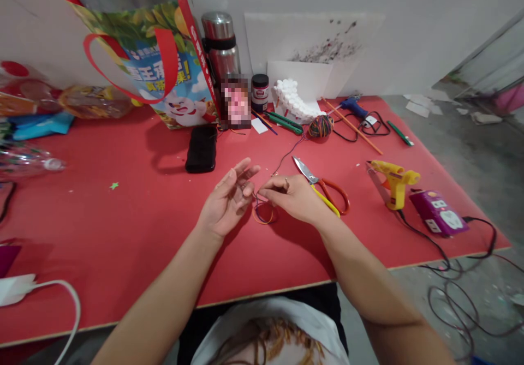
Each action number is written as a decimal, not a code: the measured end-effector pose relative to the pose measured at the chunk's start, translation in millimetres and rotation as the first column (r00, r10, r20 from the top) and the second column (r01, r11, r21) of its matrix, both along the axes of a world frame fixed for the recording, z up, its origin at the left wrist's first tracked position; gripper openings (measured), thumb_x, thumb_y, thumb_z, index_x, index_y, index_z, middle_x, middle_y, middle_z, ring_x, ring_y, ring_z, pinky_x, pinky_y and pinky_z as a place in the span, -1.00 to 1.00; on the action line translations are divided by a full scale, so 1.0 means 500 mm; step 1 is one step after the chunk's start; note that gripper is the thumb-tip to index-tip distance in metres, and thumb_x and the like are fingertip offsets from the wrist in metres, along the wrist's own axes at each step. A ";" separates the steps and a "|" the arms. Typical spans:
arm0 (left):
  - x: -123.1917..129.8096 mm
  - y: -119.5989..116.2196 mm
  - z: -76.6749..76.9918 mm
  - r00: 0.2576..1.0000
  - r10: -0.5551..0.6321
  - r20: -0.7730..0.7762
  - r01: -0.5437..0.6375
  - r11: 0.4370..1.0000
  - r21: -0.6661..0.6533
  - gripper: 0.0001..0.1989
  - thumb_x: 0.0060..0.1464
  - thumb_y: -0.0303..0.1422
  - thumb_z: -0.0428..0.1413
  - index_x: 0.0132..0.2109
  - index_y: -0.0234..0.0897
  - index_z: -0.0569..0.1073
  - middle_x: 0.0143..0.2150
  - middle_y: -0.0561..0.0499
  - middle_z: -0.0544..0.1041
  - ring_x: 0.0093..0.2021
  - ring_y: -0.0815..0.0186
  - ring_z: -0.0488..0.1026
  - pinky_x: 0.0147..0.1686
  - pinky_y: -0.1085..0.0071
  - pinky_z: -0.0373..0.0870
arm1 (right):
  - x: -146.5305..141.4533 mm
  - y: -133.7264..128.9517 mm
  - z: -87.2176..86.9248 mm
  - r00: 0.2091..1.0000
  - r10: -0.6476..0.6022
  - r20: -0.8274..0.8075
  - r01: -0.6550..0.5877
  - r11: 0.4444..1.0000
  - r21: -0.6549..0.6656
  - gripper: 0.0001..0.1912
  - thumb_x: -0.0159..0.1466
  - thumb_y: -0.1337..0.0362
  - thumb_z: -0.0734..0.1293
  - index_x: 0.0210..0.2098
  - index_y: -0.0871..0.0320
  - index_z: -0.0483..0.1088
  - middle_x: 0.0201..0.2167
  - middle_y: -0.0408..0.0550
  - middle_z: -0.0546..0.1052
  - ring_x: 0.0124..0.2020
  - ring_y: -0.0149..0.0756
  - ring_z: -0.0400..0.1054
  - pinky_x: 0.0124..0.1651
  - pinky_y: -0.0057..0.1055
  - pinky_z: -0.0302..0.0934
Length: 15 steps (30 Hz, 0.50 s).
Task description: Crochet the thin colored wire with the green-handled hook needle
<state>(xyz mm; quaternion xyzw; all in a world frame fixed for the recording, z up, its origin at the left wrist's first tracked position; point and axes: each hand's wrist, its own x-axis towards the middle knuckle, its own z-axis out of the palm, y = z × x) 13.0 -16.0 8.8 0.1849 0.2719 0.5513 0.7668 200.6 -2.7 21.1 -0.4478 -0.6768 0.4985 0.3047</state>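
Note:
Thin multicoloured yarn (263, 222) hangs in a small loop between my two hands, over the red tabletop. My right hand (289, 195) pinches the yarn between thumb and forefinger. My left hand (232, 198) is turned palm up with its fingers spread, close beside the yarn; whether a strand touches its fingertips cannot be made out. From near my right hand a strand runs back to the yarn ball (321, 126). Scissors (323, 185) with orange and yellow handles lie just right of my right hand, partly behind the wrist.
On the right are a yellow glue gun (395, 182) and a purple power strip (438, 212) with cables. A black phone (201, 149) lies ahead of my left hand. A shopping bag (151, 59), steel thermos (223, 48) and white bumpy object (292, 99) line the back.

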 end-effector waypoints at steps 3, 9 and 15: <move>-0.004 -0.006 0.003 0.998 -0.057 -0.005 0.057 0.998 0.015 -0.76 0.34 -0.36 0.13 0.06 -0.24 0.62 -0.08 -0.11 0.65 -0.48 0.49 0.43 -0.68 0.66 0.29 | 0.003 0.011 -0.009 1.000 -0.016 0.012 0.017 0.998 -0.068 -0.81 0.26 0.25 0.37 -0.41 0.22 0.56 -0.56 -0.15 0.49 -0.50 -0.41 0.29 -0.38 -0.41 0.13; -0.004 -0.017 0.009 0.992 -0.107 -0.069 0.114 0.989 0.098 -0.71 0.20 -0.33 0.27 0.04 -0.32 0.65 -0.03 -0.18 0.67 -0.39 0.45 0.50 -0.63 0.69 0.31 | 0.013 0.022 -0.009 0.991 -0.127 -0.042 0.117 0.977 -0.177 -0.76 0.23 0.18 0.42 -0.49 0.19 0.48 -0.64 -0.21 0.41 -0.61 -0.49 0.15 -0.51 -0.45 0.02; -0.005 -0.021 0.010 0.963 -0.146 -0.225 0.185 0.969 0.165 -0.68 0.23 -0.23 0.25 0.05 -0.30 0.67 0.05 -0.28 0.65 -0.36 0.38 0.55 -0.58 0.61 0.38 | 0.020 0.026 -0.011 0.966 -0.252 -0.050 0.238 0.951 -0.200 -0.80 0.19 0.18 0.45 -0.45 0.18 0.50 -0.66 -0.28 0.33 -0.65 -0.53 0.04 -0.55 -0.46 -0.10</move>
